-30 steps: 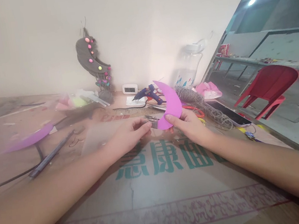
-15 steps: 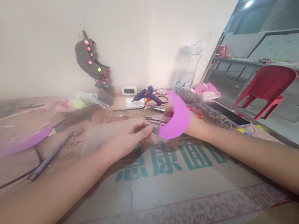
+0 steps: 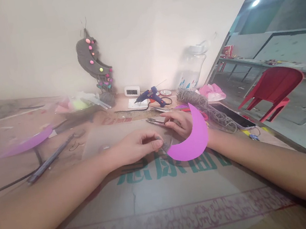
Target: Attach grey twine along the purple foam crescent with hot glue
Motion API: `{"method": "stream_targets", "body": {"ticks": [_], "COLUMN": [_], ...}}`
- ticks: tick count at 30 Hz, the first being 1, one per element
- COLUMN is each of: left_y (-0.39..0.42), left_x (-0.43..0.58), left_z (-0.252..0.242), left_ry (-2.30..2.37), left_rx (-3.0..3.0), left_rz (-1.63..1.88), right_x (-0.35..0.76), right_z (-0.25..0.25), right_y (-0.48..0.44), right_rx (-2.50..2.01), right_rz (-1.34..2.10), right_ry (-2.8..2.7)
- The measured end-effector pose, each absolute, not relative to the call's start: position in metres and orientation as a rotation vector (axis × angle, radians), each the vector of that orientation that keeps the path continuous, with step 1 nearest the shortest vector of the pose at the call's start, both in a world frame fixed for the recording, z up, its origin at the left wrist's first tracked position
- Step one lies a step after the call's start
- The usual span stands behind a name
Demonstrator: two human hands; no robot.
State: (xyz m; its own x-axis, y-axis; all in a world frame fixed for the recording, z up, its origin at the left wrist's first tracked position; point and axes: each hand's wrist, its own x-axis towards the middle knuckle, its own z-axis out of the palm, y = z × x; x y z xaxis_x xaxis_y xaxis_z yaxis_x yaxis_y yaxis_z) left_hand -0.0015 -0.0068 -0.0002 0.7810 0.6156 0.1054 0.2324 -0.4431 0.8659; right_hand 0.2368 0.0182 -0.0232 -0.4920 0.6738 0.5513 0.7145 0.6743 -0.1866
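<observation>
My left hand (image 3: pixel 146 143) pinches the lower-left tip of a purple crescent moon cutout (image 3: pixel 191 145), where grey yarn (image 3: pixel 163 143) is wrapped round it. The cutout stands tilted toward me, its other tip pointing up, in front of my right wrist. Behind it, my right hand (image 3: pixel 180 122) has its fingers apart over the handle end of small metal thread snips (image 3: pixel 154 121), touching them. Part of the right palm and thumb is hidden by the cutout. A loose skein of grey yarn (image 3: pixel 197 101) lies beyond the right hand.
A blue glue gun (image 3: pixel 151 96), white digital clock (image 3: pixel 132 91) and clear bottle (image 3: pixel 191 65) stand at the back. Left are a bowl (image 3: pixel 78 112), a dark stick (image 3: pixel 51 159) and another purple piece (image 3: pixel 30 143). A phone (image 3: pixel 233 116) lies right; a decorated grey moon (image 3: pixel 86 57) hangs behind.
The crescent has moved down and slightly right, toward me, with my left hand. My right hand's fingers now show more, spread over the snips, which have hardly moved.
</observation>
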Motion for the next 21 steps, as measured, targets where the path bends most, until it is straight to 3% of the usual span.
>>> {"method": "stream_targets", "body": {"ticks": [5,12,17,21], "left_y": [-0.006,-0.009,-0.009,-0.008], "left_x": [-0.001,0.000,0.000,-0.001], "left_z": [-0.001,0.002,0.003,0.001], "left_ry": [0.654,0.700,0.708,0.717], "left_rx": [2.006,1.988,1.973,1.971], "left_rz": [0.509,0.488,0.489,0.482], "right_x": [0.236,0.221,0.221,0.223], "right_z": [-0.017,-0.007,-0.008,-0.004], "right_y": [0.019,0.019,0.023,0.020], "right_rx": [-1.232,-1.243,-1.299,-1.259], "right_rz": [-0.153,-0.527,-0.345,0.038], "right_ry": [-2.410,-2.552,-2.405,-2.161]}}
